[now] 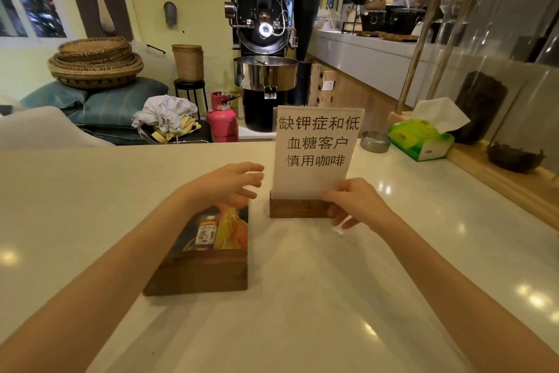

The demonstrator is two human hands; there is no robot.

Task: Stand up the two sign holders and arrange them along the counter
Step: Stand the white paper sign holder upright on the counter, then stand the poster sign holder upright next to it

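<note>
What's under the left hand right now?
The left hand hovers open over the picture sign holder, lying flat on the counter. Its top edge is hidden beneath the hand.

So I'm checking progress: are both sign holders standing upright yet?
No. The text sign holder stands upright, but the picture sign holder lies flat on the counter.

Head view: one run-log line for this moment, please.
text sign holder: upright | right hand: gripping its lower right corner | photo sign holder: lying flat | left hand: open above it, not touching
</note>
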